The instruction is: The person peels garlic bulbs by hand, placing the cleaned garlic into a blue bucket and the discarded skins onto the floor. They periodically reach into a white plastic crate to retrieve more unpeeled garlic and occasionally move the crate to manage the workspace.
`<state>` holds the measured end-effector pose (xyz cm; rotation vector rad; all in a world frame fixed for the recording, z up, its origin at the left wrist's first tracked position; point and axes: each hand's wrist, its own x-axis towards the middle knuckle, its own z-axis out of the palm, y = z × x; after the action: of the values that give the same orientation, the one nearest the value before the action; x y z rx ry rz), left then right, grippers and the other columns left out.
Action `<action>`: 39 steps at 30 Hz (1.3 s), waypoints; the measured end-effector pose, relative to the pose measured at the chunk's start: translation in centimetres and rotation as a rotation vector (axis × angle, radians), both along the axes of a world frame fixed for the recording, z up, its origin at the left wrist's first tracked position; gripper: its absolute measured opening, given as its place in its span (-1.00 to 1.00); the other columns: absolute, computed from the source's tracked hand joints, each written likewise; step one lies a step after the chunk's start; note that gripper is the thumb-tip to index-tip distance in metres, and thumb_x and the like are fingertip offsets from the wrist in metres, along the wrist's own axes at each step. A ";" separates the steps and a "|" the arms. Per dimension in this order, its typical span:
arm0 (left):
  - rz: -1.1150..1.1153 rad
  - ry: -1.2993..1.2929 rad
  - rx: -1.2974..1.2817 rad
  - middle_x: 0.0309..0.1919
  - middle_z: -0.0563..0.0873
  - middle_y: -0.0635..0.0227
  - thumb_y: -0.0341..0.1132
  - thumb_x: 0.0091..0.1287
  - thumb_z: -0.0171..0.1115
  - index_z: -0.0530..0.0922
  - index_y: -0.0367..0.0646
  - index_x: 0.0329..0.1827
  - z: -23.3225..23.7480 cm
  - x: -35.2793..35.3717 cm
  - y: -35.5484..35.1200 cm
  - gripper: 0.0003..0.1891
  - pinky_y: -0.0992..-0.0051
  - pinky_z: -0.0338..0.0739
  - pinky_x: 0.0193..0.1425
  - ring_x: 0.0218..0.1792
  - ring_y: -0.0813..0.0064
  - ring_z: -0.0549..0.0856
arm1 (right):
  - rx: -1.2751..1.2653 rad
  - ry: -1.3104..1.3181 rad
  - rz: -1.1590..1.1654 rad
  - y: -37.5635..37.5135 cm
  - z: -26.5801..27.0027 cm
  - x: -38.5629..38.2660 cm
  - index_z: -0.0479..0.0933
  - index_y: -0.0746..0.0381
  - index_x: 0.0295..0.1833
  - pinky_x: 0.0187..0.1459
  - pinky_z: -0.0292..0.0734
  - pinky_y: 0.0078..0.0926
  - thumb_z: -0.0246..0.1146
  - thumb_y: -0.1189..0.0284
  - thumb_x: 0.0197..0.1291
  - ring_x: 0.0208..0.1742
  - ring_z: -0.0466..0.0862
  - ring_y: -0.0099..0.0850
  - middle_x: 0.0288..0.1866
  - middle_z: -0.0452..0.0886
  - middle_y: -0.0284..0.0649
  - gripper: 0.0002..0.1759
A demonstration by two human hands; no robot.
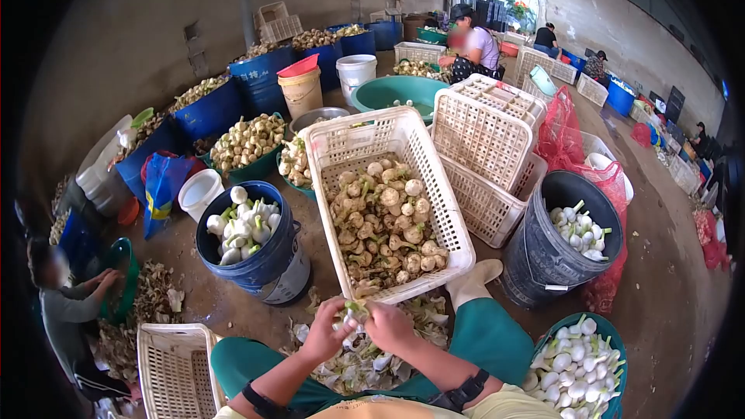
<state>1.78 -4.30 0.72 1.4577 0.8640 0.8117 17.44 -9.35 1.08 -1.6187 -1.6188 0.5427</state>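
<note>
Between my two hands is a garlic bulb (355, 313) with some green on it, partly covered by the fingers. My left hand (326, 331) is closed on it from the left. My right hand (390, 327) pinches at it from the right. Just beyond them, a white plastic crate (458, 240) holds a heap of unpeeled brownish garlic (384, 221), tilted towards me. Below my hands, loose peelings (372, 365) cover the floor between my legs.
A blue bucket (291, 268) of white bulbs stands left, a dark bucket (520, 244) right. A green basin (613, 334) of peeled garlic sits by my right knee, an open crate (174, 334) by my left. Stacked crates (481, 136) stand behind. Other people work around the room.
</note>
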 end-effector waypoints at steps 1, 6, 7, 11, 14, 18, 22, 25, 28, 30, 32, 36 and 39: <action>-0.020 0.173 0.476 -0.21 0.54 0.32 -0.13 0.19 0.29 0.45 -0.15 -0.02 -0.1 0.1 -0.1 -0.60 0.44 0.45 -0.11 -0.18 0.42 0.53 | -0.011 -0.026 0.034 -0.3 0.3 -0.3 0.49 0.26 -0.12 -0.24 0.45 -0.13 0.15 0.36 0.07 -0.25 0.55 0.01 -0.32 0.57 0.04 -0.72; -0.063 0.338 0.685 -0.34 0.57 0.30 -0.31 0.11 0.33 0.53 -0.21 -0.31 3.1 -0.3 0.7 -0.80 0.39 0.41 -0.12 -0.26 0.33 0.54 | -0.042 0.237 0.199 -1.0 0.4 -0.1 0.43 0.31 -0.19 -0.30 0.47 -0.21 0.08 0.33 0.11 -0.36 0.59 -0.10 -0.40 0.56 -0.02 -0.73; -0.044 0.353 0.777 -0.36 0.57 0.26 -0.33 0.10 0.32 0.52 -0.21 -0.32 3.8 -0.1 0.5 -0.81 0.37 0.41 -0.12 -0.27 0.26 0.53 | -0.102 0.437 0.176 -1.1 -0.5 0.0 0.44 0.33 -0.22 -0.36 0.45 -0.29 0.08 0.32 0.11 -0.42 0.58 -0.22 -0.43 0.55 -0.07 -0.73; 0.296 -0.002 0.182 -0.39 0.56 0.42 -0.35 0.30 0.13 0.48 -0.22 -0.27 3.0 -1.7 1.8 -0.89 0.50 0.47 -0.31 -0.34 0.55 0.59 | -0.224 1.199 -0.153 -1.8 -0.7 1.1 0.50 0.39 -0.30 -0.49 0.38 -0.50 0.10 0.30 0.11 -0.52 0.49 -0.52 -0.55 0.52 -0.25 -0.68; 0.272 -0.216 0.157 -0.34 0.59 0.41 -0.42 0.27 0.15 0.52 -0.22 -0.21 3.4 -4.0 3.9 -0.90 0.55 0.53 -0.22 -0.29 0.58 0.62 | -0.182 0.339 -0.011 -1.7 -3.4 4.6 0.53 0.35 -0.19 -0.39 0.43 -0.37 0.15 0.35 0.06 -0.45 0.51 -0.31 -0.35 0.55 -0.12 -0.71; 0.011 0.238 0.634 -0.27 0.65 0.24 -0.60 -0.02 0.28 0.64 -0.19 -0.25 4.5 -2.6 2.0 -0.75 0.48 0.55 -0.20 -0.27 0.34 0.65 | -0.002 -0.330 0.038 -1.1 -3.1 4.0 0.55 0.26 -0.08 -0.21 0.44 -0.26 0.26 0.36 0.00 -0.23 0.54 -0.15 -0.29 0.50 -0.06 -0.66; -0.104 0.295 0.846 -0.29 0.65 0.27 -0.57 -0.09 0.32 0.64 -0.17 -0.24 4.2 -0.6 0.7 -0.71 0.44 0.56 -0.28 -0.32 0.29 0.66 | 0.027 0.052 0.106 0.8 -0.3 1.7 0.57 0.25 -0.17 -0.22 0.45 -0.26 0.29 0.35 -0.01 -0.24 0.56 -0.14 -0.31 0.53 -0.10 -0.72; -0.119 0.357 0.981 -0.29 0.65 0.28 -0.49 -0.09 0.33 0.62 -0.14 -0.22 4.1 -0.6 0.4 -0.71 0.41 0.56 -0.30 -0.36 0.25 0.65 | -0.027 0.025 0.164 1.7 0.3 2.0 0.56 0.26 -0.25 -0.21 0.45 -0.22 0.26 0.34 0.01 -0.24 0.55 -0.07 -0.33 0.54 -0.06 -0.77; -0.143 0.405 0.958 -0.28 0.65 0.27 -0.50 -0.07 0.30 0.61 -0.13 -0.20 3.5 -0.9 0.0 -0.70 0.41 0.57 -0.30 -0.33 0.24 0.65 | -0.131 -0.102 0.287 2.1 0.8 2.1 0.54 0.27 -0.30 -0.19 0.46 -0.24 0.25 0.34 -0.03 -0.23 0.57 -0.10 -0.31 0.55 -0.06 -0.77; -0.182 0.329 0.845 -0.27 0.66 0.26 -0.52 -0.04 0.29 0.61 -0.14 -0.20 3.5 -1.2 0.5 -0.72 0.42 0.57 -0.28 -0.31 0.25 0.66 | -0.167 -0.070 0.250 2.0 1.4 2.1 0.54 0.28 -0.30 -0.20 0.47 -0.26 0.26 0.34 -0.06 -0.24 0.58 -0.10 -0.31 0.56 -0.06 -0.76; -0.253 0.180 0.597 -0.23 0.66 0.22 -0.56 0.06 0.25 0.60 -0.18 -0.19 3.6 -1.8 1.0 -0.77 0.45 0.55 -0.18 -0.25 0.30 0.67 | -0.285 0.090 0.242 2.2 1.9 3.0 0.54 0.32 -0.30 -0.25 0.49 -0.36 0.28 0.34 -0.11 -0.33 0.62 -0.19 -0.35 0.61 -0.06 -0.71; -0.131 -0.171 0.106 -0.27 0.62 0.33 -0.15 0.33 0.12 0.51 -0.30 -0.20 1.8 -2.2 1.5 -0.69 0.49 0.46 -0.11 -0.22 0.52 0.57 | -0.440 0.225 0.450 1.8 0.6 3.2 0.55 0.33 -0.25 -0.30 0.45 -0.50 0.26 0.36 -0.09 -0.41 0.56 -0.47 -0.42 0.60 -0.14 -0.71; 0.065 -0.361 -0.294 -0.39 0.56 0.45 -0.20 0.35 0.08 0.49 -0.28 -0.12 0.5 -1.8 2.0 -0.72 0.54 0.44 -0.21 -0.34 0.65 0.52 | -0.506 0.484 0.613 1.0 1.7 2.9 0.52 0.32 -0.27 -0.27 0.39 -0.60 0.19 0.51 -0.06 -0.33 0.44 -0.62 -0.37 0.55 -0.35 -0.82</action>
<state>-0.06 -2.32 1.27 0.9920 0.7210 0.9199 20.37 -8.33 2.80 -1.1399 -1.6508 1.6338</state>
